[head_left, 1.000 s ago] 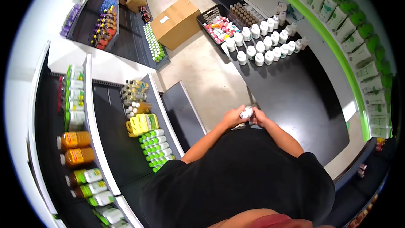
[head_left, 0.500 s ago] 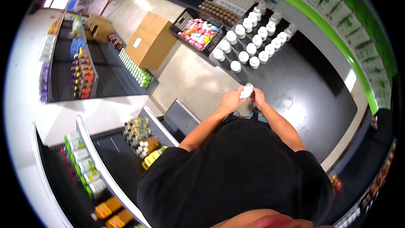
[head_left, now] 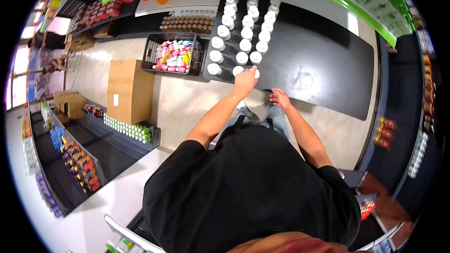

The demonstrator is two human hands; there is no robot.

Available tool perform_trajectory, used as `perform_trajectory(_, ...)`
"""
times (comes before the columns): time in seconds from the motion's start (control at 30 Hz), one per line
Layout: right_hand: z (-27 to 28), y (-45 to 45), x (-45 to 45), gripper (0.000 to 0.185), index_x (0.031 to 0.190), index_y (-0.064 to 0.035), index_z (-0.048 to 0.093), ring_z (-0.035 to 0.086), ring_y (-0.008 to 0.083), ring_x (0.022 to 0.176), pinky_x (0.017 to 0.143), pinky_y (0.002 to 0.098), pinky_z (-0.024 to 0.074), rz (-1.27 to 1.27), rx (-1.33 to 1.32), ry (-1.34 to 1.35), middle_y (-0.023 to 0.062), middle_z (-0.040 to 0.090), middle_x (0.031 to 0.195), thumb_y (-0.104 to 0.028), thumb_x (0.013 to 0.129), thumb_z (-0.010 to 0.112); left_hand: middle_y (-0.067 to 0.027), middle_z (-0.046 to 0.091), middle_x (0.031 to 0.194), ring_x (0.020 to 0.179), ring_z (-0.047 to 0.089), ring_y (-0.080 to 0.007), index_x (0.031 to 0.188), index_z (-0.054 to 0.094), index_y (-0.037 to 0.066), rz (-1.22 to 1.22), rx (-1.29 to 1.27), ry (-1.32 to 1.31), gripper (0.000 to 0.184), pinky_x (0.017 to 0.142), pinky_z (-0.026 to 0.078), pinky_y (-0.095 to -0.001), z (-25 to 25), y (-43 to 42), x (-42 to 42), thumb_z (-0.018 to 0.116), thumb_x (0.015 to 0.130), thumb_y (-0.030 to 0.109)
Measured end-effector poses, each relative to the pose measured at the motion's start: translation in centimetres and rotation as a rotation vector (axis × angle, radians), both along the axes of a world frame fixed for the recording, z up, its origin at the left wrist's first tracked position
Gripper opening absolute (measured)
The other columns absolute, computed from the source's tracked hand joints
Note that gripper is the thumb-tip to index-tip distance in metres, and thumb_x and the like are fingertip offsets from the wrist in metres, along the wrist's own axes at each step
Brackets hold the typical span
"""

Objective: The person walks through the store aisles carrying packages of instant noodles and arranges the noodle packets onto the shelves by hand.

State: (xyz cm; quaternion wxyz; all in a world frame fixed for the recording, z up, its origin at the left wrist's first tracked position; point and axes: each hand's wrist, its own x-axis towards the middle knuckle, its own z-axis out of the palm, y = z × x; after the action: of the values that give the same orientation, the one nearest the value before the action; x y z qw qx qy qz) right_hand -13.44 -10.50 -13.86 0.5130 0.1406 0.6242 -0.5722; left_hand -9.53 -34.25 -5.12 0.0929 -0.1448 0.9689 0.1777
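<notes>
At one o'clock from mid-view: white bottle (head_left: 256, 74), upright on dark table (head_left: 323, 68), near end of the standing white rows (head_left: 245, 45). Left hand (head_left: 245, 82): fingers bent at this bottle; whether they grip it cannot be told. Right hand (head_left: 280, 98), between two and three: fingers half open, loosely curled, holding nothing. Black crate (head_left: 150, 52), between ten and eleven: pink-and-white containers (head_left: 174, 55).

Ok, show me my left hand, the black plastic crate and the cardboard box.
Left hand (head_left: 245, 81): head view, back of hand.
Black plastic crate (head_left: 150, 52): head view, left wall.
Cardboard box (head_left: 124, 86): head view, labelled face.
</notes>
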Motion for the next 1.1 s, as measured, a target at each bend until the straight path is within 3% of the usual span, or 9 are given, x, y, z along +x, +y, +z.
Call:
perform_trajectory(0.17, -5.2, 9.1, 6.8, 0.032, 0.122, -0.0203, 0.061, 0.064, 0.0165, 0.085, 0.073, 0.0375, 0.0469, -0.154, 0.267, 0.009, 0.0016, 0.067, 0.102, -0.039, 0.097, 0.059, -0.0168, 0.069, 0.095, 0.087, 0.071, -0.0369, 0.124, 0.049, 0.011, -0.077, 0.014, -0.028, 0.049, 0.073, 0.057, -0.0477, 0.1, -0.8, -1.6, 0.071, 0.086, 0.032)
perform_trajectory(0.3, -9.6, 16.6, 12.6, 0.036, 0.12, -0.0137, 0.063, 0.067, 0.0189, 0.079, 0.062, 0.0361, 0.0484, -0.035, 0.393, 0.132, 0.0073, 0.069, 0.099, -0.039, 0.095, 0.06, -0.0189, 0.071, 0.096, 0.088, 0.071, -0.0381, 0.126, 0.048, 0.008, -0.104, 0.023, -0.086, 0.051, 0.074, 0.057, -0.0484, 0.6, -1.2, -3.0, 0.07, 0.088, 0.034)
perform_trajectory(0.4, -8.9, 19.3, 15.3, 0.03, 0.108, -0.0004, 0.067, 0.068, 0.0211, 0.071, 0.059, 0.0368, 0.0567, -0.01, 0.453, 0.115, 0.0116, 0.07, 0.089, -0.026, 0.093, 0.063, -0.0192, 0.072, 0.096, 0.089, 0.071, -0.038, 0.127, 0.047, 0.007, -0.138, 0.009, -0.074, 0.052, 0.075, 0.057, -0.0489, 0.4, -1.1, -3.4, 0.069, 0.089, 0.036)
perform_trajectory(0.5, -10.2, 21.5, 16.2, 0.028, 0.104, -0.0001, 0.068, 0.067, 0.0217, 0.072, 0.059, 0.0358, 0.057, 0.028, 0.464, 0.141, 0.0131, 0.069, 0.086, -0.025, 0.093, 0.062, -0.0194, 0.071, 0.096, 0.09, 0.071, -0.0381, 0.128, 0.047, 0.007, -0.158, 0.042, -0.065, 0.052, 0.076, 0.056, -0.0492, -0.2, -1.1, -4.0, 0.068, 0.09, 0.036)
perform_trajectory(0.63, -5.7, 19.5, 13.6, 0.027, 0.104, -0.0003, 0.068, 0.067, 0.0221, 0.072, 0.061, 0.0356, 0.0581, -0.077, 0.477, 0.136, 0.0137, 0.07, 0.086, -0.023, 0.093, 0.061, -0.0212, 0.07, 0.104, 0.094, 0.07, -0.0371, 0.128, 0.048, 0.009, -0.105, -0.015, -0.091, 0.057, 0.078, 0.057, -0.0471, 1.5, -0.6, -4.6, 0.07, 0.087, 0.042)
perform_trajectory(0.67, -5.6, 19.4, 12.9, 0.025, 0.105, -0.0007, 0.067, 0.067, 0.0224, 0.074, 0.062, 0.0364, 0.0584, -0.084, 0.447, 0.143, 0.0139, 0.07, 0.087, -0.022, 0.093, 0.063, -0.0244, 0.062, 0.118, 0.097, 0.069, -0.0389, 0.131, 0.045, 0.011, -0.06, -0.01, -0.136, 0.065, 0.08, 0.057, -0.0464, 2.0, -0.4, -4.8, 0.073, 0.084, 0.045)
perform_trajectory(0.8, -5.6, 18.5, 10.5, 0.024, 0.107, -0.0014, 0.066, 0.068, 0.0219, 0.076, 0.063, 0.0358, 0.0584, -0.144, 0.381, 0.15, 0.0129, 0.07, 0.089, -0.021, 0.092, 0.065, -0.0272, 0.036, 0.136, 0.099, 0.067, -0.043, 0.138, 0.037, 0.015, 0.035, 0.001, -0.149, 0.077, 0.085, 0.058, -0.0473, 2.6, 0.5, -5.7, 0.079, 0.079, 0.043)
perform_trajectory(0.9, -5.6, 18.3, 9.2, 0.025, 0.107, -0.0014, 0.066, 0.068, 0.0216, 0.076, 0.063, 0.0357, 0.0582, -0.087, 0.373, 0.196, 0.0128, 0.07, 0.088, -0.022, 0.092, 0.066, -0.0296, 0.033, 0.141, 0.094, 0.071, -0.0397, 0.148, 0.031, 0.018, -0.037, -0.087, -0.151, 0.084, 0.08, 0.06, -0.0424, 2.4, 0.9, -6.2, 0.077, 0.082, 0.04)
perform_trajectory(1.1, -6.1, 19.5, 8.6, 0.023, 0.103, -0.002, 0.066, 0.067, 0.0208, 0.077, 0.063, 0.0355, 0.058, -0.132, 0.328, 0.254, 0.0116, 0.069, 0.087, -0.023, 0.094, 0.066, -0.03, 0.024, 0.149, 0.091, 0.071, -0.0425, 0.142, 0.037, 0.017, -0.087, 0.023, -0.086, 0.076, 0.084, 0.06, -0.0432, -1.0, 0.0, -6.6, 0.079, 0.08, 0.033)
